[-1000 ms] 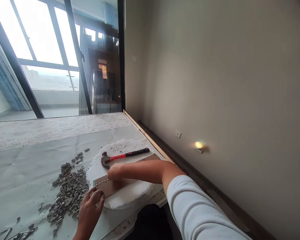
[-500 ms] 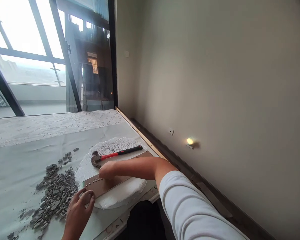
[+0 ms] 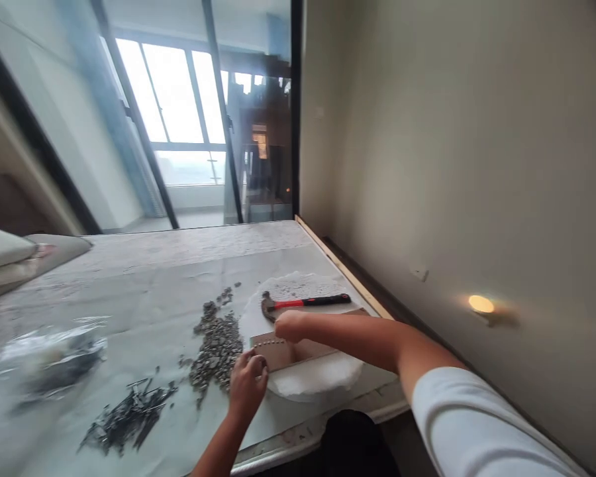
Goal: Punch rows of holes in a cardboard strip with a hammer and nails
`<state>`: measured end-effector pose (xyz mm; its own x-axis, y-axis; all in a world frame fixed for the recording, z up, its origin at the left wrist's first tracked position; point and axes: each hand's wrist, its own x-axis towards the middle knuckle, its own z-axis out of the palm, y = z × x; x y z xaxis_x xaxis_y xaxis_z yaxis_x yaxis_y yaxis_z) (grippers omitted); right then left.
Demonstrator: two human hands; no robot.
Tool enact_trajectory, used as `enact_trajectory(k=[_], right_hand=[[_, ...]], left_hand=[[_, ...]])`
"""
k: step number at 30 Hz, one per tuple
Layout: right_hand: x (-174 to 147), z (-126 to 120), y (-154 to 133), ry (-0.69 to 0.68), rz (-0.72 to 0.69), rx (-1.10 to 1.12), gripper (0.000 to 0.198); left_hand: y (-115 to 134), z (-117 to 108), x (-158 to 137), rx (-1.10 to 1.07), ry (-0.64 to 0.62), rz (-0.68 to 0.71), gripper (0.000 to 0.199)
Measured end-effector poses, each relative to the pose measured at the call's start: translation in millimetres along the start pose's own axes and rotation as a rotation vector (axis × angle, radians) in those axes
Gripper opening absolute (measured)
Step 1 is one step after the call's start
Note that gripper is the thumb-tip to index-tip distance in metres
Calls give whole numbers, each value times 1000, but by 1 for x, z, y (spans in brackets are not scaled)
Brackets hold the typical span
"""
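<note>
A brown board with a row of small pale studs near its left end lies on a rounded white foam slab. My left hand grips the board's near left corner between thumb and fingers. Over the board, by the end of the stud row, my right hand is closed; its fingers face away, so what they hold is hidden. Just beyond that hand rests a claw hammer with a red and black handle, its head to the left.
Grey rubble chips lie left of the slab. Farther left are a pile of dark, thin nail-like pieces and a blurred clear plastic bag. A wooden rail edges the surface by the wall, where a lamp glows.
The view has swung left, bringing the dark pile, plastic bag and folded bedding into sight. Both hands keep nearly the same places on the board; the hammer has stayed put.
</note>
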<state>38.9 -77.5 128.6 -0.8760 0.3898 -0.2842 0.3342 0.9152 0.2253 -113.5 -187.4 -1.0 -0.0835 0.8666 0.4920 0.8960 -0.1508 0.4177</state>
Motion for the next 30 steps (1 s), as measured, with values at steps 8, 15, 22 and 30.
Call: enact_trajectory(k=[8,15,22,30], right_hand=[[-6,-23,10,103,11,54,26],[-23,-32,-23,148,-124,222,27],[-30,20,-10,458,106,408,19],[-12,84,-6,292,176,163,19]], left_hand=[[10,-6,-6,-46,-47,-104,17],[48,-30,8,-555,-150,-191,29],[60,-16,-3,-686,-148,-263,37],[42,7,-25,-115,129,191,24]])
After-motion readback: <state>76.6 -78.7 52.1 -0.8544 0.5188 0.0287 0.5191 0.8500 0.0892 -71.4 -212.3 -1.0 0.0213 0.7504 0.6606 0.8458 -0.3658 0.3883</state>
